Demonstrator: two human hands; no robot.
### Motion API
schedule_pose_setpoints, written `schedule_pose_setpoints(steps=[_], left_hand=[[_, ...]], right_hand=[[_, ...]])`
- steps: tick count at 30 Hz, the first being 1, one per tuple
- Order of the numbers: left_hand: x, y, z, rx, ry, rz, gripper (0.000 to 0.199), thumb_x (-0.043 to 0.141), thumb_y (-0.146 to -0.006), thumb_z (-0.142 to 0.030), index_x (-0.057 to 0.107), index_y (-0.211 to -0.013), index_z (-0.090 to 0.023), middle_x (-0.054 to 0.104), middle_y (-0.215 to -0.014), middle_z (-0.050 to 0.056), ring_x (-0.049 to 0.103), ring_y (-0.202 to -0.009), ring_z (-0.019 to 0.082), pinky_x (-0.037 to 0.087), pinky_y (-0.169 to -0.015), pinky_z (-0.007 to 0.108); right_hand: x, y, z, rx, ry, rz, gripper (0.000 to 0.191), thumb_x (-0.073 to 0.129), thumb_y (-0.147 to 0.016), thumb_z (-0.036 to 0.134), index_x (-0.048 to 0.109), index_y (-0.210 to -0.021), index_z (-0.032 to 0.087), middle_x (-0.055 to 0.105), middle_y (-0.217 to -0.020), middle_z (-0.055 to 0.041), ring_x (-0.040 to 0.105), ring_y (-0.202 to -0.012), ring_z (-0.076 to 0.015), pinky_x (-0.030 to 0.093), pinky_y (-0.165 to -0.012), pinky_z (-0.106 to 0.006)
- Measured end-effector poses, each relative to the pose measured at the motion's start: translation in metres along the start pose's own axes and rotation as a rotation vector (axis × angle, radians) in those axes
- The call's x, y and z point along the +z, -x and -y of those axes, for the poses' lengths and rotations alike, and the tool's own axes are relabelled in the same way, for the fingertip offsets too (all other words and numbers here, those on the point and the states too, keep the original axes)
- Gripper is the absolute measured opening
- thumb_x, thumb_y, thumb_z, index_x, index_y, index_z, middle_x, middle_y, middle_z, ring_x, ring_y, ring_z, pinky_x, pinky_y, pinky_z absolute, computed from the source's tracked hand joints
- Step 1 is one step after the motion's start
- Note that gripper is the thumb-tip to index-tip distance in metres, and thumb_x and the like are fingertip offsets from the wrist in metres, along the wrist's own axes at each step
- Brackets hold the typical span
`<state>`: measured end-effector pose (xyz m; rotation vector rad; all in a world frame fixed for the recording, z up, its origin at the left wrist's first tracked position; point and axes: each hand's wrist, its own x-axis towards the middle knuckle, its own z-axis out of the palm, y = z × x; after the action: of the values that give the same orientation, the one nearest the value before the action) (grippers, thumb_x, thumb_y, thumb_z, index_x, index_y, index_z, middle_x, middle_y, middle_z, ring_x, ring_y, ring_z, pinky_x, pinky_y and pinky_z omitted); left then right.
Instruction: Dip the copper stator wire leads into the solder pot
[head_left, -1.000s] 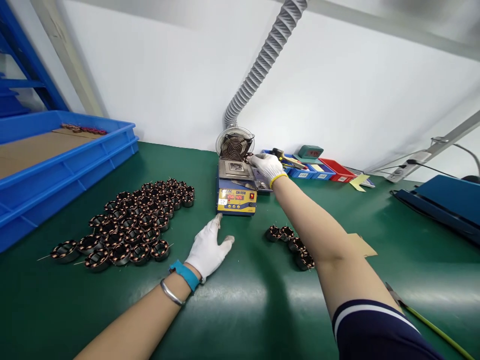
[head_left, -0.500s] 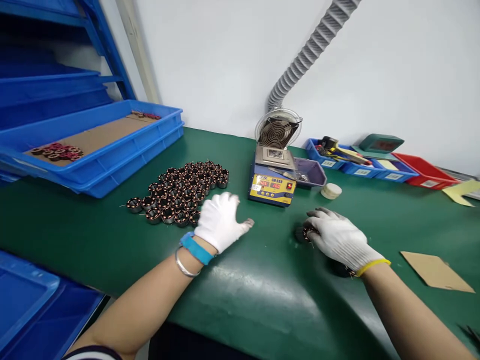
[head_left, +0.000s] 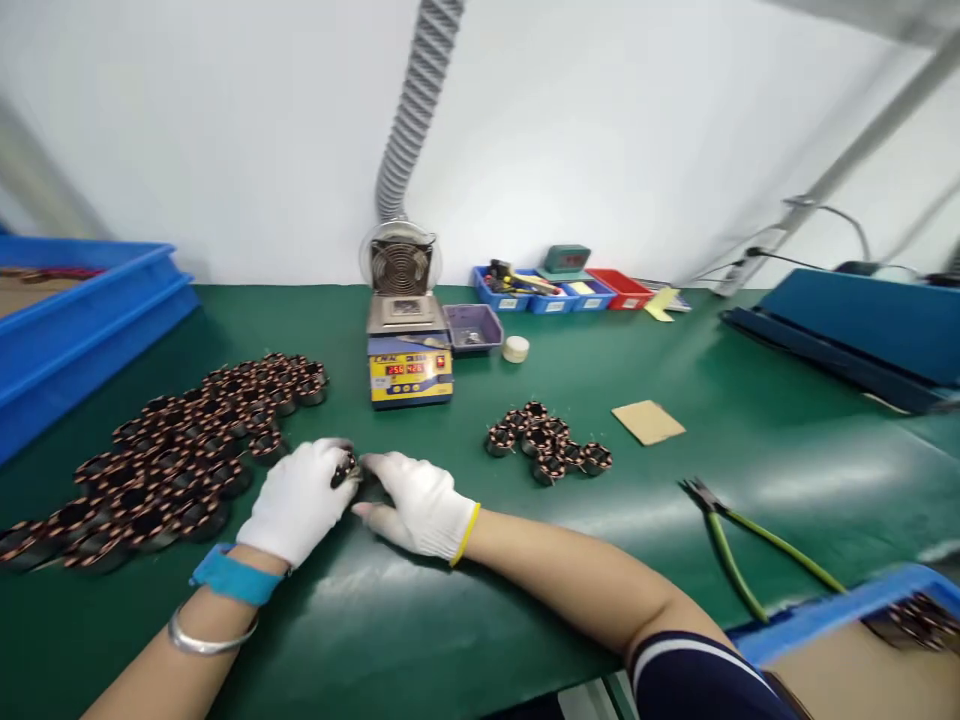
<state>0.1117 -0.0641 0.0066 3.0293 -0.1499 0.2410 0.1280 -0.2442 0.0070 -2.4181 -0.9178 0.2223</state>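
My left hand (head_left: 304,500), in a white glove, is closed around a small wound motor stator (head_left: 345,470) with dark body and copper wire, just above the green table. My right hand (head_left: 420,505), gloved too, is beside it with thumb and fingers apart, the fingertips close to the stator; whether they touch it I cannot tell. Left of my left hand lies a large cluster of stators (head_left: 202,440). A smaller group of stators (head_left: 547,440) sits to the right, beyond my right forearm.
A yellow-and-blue solder pot (head_left: 411,378) stands at the back under a grey hose (head_left: 420,100), beside a purple tray (head_left: 474,330) and a round white tin (head_left: 515,349). Green-handled pliers (head_left: 724,545), a cardboard piece (head_left: 648,422) and blue trays (head_left: 82,325) lie around.
The view has swung right. My right hand has left the stators at the right and come over to my left hand. My left hand, open before, now grips a stator.
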Motion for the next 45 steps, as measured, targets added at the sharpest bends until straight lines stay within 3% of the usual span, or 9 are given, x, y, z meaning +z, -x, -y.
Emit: schedule_pose_setpoints(steps=[5, 12, 16, 20, 30, 34, 38, 42, 45], left_hand=[[0.021, -0.004, -0.016, 0.112, 0.174, 0.005, 0.031, 0.043, -0.079, -0.024, 0.063, -0.102, -0.018, 0.060, -0.119, 0.010, 0.060, -0.100, 0.026, 0.051, -0.083, 0.037], [0.025, -0.009, -0.032, 0.072, 0.437, -0.280, 0.021, 0.051, -0.074, -0.027, 0.058, -0.092, -0.019, 0.065, -0.100, 0.009, 0.063, -0.094, 0.025, 0.051, -0.085, 0.038], [0.028, -0.010, -0.041, -0.061, 0.625, -0.356, 0.057, 0.064, -0.067, -0.032, 0.049, -0.119, -0.016, 0.061, -0.117, 0.012, 0.061, -0.104, 0.025, 0.050, -0.094, 0.039], [0.033, -0.015, -0.041, -0.129, 0.754, -0.249, 0.058, 0.062, -0.066, -0.031, 0.052, -0.121, -0.015, 0.061, -0.120, 0.011, 0.059, -0.110, 0.024, 0.048, -0.099, 0.039], [0.028, -0.017, -0.038, -0.189, 0.719, -0.182, 0.046, 0.057, -0.068, -0.025, 0.061, -0.114, -0.017, 0.070, -0.103, 0.007, 0.066, -0.094, 0.022, 0.052, -0.085, 0.033], [0.011, -0.016, -0.025, -0.183, 0.908, 0.083, 0.016, 0.052, -0.072, -0.028, 0.063, -0.070, -0.017, 0.068, -0.066, 0.002, 0.059, -0.055, 0.015, 0.047, -0.052, 0.024], [-0.012, -0.013, 0.003, -0.204, 1.273, 0.362, 0.024, 0.057, -0.069, -0.038, 0.061, -0.074, -0.015, 0.057, -0.047, -0.001, 0.040, -0.032, 0.009, 0.027, -0.033, 0.019], [-0.014, -0.012, 0.011, -0.251, 1.410, 0.006, 0.039, 0.050, -0.076, -0.052, 0.058, -0.081, -0.014, 0.059, -0.055, 0.002, 0.048, -0.042, 0.011, 0.032, -0.038, 0.020], [-0.004, -0.013, -0.006, -0.193, 1.138, -0.044, 0.041, 0.053, -0.078, -0.055, 0.058, -0.083, -0.015, 0.063, -0.069, 0.003, 0.054, -0.057, 0.012, 0.040, -0.050, 0.022]], right_hand=[[-0.003, -0.008, -0.019, 0.163, -0.209, -0.100, 0.057, 0.054, -0.082, 0.050, 0.046, -0.133, 0.028, 0.066, -0.110, -0.0035, 0.063, -0.098, -0.0236, 0.049, -0.078, -0.034], [-0.009, -0.021, -0.035, 0.289, -0.477, -0.127, 0.046, 0.061, -0.078, 0.043, 0.059, -0.121, 0.026, 0.068, -0.110, -0.0041, 0.062, -0.104, -0.0240, 0.048, -0.090, -0.039], [-0.005, -0.029, -0.038, 0.238, -0.920, -0.126, 0.036, 0.065, -0.074, 0.028, 0.062, -0.109, 0.020, 0.070, -0.105, -0.0038, 0.064, -0.100, -0.0200, 0.051, -0.091, -0.035], [0.002, -0.030, -0.032, 0.243, -1.085, -0.184, 0.037, 0.067, -0.067, 0.017, 0.059, -0.104, 0.018, 0.070, -0.097, -0.0041, 0.067, -0.091, -0.0173, 0.055, -0.086, -0.032], [0.002, -0.027, -0.034, 0.279, -0.666, -0.346, 0.038, 0.069, -0.063, 0.021, 0.060, -0.100, 0.019, 0.069, -0.093, -0.0038, 0.067, -0.081, -0.0167, 0.057, -0.078, -0.033], [0.003, -0.030, -0.040, 0.289, -0.716, -0.353, 0.042, 0.069, -0.063, 0.021, 0.059, -0.103, 0.018, 0.069, -0.094, -0.0050, 0.067, -0.080, -0.0168, 0.057, -0.076, -0.032], [0.002, -0.033, -0.041, 0.311, -0.750, -0.364, 0.041, 0.071, -0.061, 0.021, 0.060, -0.101, 0.017, 0.070, -0.088, -0.0040, 0.068, -0.077, -0.0172, 0.058, -0.074, -0.032], [0.003, -0.033, -0.040, 0.336, -0.762, -0.375, 0.037, 0.071, -0.061, 0.022, 0.061, -0.097, 0.018, 0.070, -0.085, -0.0033, 0.067, -0.075, -0.0164, 0.057, -0.074, -0.032], [0.004, -0.033, -0.040, 0.317, -0.772, -0.362, 0.038, 0.072, -0.061, 0.022, 0.061, -0.097, 0.017, 0.070, -0.085, -0.0038, 0.067, -0.075, -0.0168, 0.057, -0.073, -0.032]])
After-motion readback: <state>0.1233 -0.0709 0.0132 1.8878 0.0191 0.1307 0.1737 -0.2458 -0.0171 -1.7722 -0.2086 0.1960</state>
